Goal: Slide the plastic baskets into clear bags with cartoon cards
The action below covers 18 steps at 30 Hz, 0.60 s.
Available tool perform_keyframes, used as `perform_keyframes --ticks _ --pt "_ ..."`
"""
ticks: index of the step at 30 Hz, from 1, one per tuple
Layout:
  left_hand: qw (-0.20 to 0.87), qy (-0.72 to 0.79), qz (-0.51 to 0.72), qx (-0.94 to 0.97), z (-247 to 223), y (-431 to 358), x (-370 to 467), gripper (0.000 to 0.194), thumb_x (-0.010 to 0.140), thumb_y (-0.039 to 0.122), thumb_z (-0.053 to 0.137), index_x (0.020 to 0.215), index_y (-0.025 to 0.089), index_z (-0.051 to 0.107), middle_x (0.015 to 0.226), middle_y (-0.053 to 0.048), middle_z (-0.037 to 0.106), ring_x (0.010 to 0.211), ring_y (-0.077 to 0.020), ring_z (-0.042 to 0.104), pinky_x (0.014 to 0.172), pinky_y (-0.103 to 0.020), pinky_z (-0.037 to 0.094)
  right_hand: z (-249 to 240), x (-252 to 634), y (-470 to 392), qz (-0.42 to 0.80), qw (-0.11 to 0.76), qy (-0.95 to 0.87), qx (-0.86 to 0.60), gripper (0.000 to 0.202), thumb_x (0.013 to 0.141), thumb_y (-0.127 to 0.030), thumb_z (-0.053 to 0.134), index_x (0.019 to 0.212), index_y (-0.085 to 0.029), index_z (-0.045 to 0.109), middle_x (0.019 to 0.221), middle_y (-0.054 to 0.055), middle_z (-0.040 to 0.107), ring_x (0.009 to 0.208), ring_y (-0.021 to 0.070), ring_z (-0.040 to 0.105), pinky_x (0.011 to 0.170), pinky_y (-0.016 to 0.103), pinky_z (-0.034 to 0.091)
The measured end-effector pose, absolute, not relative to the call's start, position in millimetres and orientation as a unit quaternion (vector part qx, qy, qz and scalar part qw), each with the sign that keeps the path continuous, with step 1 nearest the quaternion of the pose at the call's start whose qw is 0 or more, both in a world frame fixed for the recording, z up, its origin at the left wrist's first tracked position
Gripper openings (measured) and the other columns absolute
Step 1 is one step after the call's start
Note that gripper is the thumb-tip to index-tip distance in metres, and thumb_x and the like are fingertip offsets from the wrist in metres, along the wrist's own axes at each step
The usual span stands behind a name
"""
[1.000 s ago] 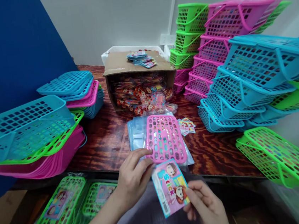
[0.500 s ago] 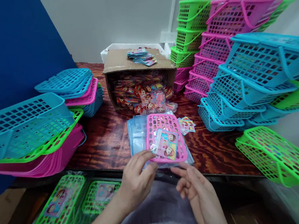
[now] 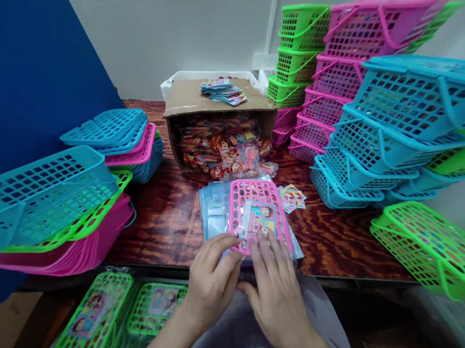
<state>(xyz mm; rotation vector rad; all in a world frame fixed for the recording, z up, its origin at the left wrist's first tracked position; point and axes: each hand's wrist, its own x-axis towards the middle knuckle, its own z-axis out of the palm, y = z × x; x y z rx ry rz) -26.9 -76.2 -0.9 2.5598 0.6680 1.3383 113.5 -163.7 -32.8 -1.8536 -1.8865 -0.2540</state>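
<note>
A pink perforated basket lid (image 3: 234, 207) lies at the table's front edge on flat clear plastic bags (image 3: 214, 214), with clear film about it. On the lid rests a colourful printed card (image 3: 268, 210) with cartoon faces. My left hand (image 3: 213, 281) is closed in a pinch at the lid's lower left corner, on the edge of the clear film. Spread flat, my right hand (image 3: 276, 291) presses its fingers on the lower part of the card and lid, covering some of the print. Its thumb points toward my left hand.
Behind the lid, a cardboard box (image 3: 175, 100) on its side holds many printed packets. Small cards (image 3: 293, 198) lie right of the lid. Stacked baskets (image 3: 377, 125) stand on the right, nested baskets (image 3: 58, 214) on the left. Bagged green lids (image 3: 93, 316) sit lower left.
My right hand has moved left and forward from beside the lid, and its fingers now lie flat on the card. My left hand stays at the lid's corner. The view has shifted slightly.
</note>
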Motion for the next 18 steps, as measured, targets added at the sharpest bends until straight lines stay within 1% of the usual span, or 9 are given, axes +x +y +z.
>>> perform_keyframes --ticks 5,10,15,16,18 --pt "0.094 0.225 0.454 0.857 -4 -76 -28 0.017 0.089 0.002 0.059 0.099 0.015 0.061 0.109 -0.012 0.067 0.107 -0.0218 0.063 0.094 -0.035 0.053 -31 126 -143 -0.102 0.254 -0.683 -0.677 0.060 0.100 -0.040 0.047 0.149 -0.006 0.037 0.158 0.024 0.034 0.150 0.0384 0.021 0.114 0.063 0.031" --pt "0.106 0.236 0.446 0.857 -10 -77 -31 0.018 0.089 0.001 0.060 0.100 0.016 0.060 0.111 -0.011 0.066 0.107 -0.0218 0.062 0.093 -0.036 0.052 -29 131 -136 -0.104 0.254 -0.693 -0.667 0.053 0.100 -0.039 0.048 0.143 -0.009 0.046 0.156 0.022 0.039 0.150 0.0364 0.024 0.117 0.062 0.026" --pt "0.122 0.237 0.439 0.858 -13 -80 -30 0.020 0.089 0.001 0.059 0.101 0.016 0.060 0.111 -0.011 0.065 0.107 -0.0207 0.061 0.093 -0.034 0.051 -24 132 -136 -0.090 0.245 -0.698 -0.667 0.054 0.100 -0.038 0.046 0.145 -0.008 0.045 0.158 0.021 0.036 0.150 0.0373 0.022 0.116 0.064 0.026" --pt "0.131 0.235 0.434 0.860 -12 -81 -31 0.019 0.090 0.004 0.060 0.104 0.016 0.060 0.112 -0.011 0.065 0.108 -0.0211 0.060 0.094 -0.034 0.051 -23 132 -135 -0.086 0.248 -0.698 -0.667 0.055 0.101 -0.037 0.045 0.147 -0.008 0.042 0.159 0.020 0.034 0.151 0.0369 0.021 0.116 0.064 0.027" --pt "0.157 0.228 0.416 0.867 -11 -82 -33 0.020 0.094 0.017 0.060 0.114 0.016 0.058 0.116 -0.013 0.064 0.112 -0.0235 0.059 0.096 -0.037 0.050 -24 133 -138 -0.075 0.254 -0.697 -0.666 0.060 0.101 -0.036 0.046 0.152 -0.008 0.034 0.161 0.020 0.029 0.152 0.0358 0.018 0.116 0.063 0.031"
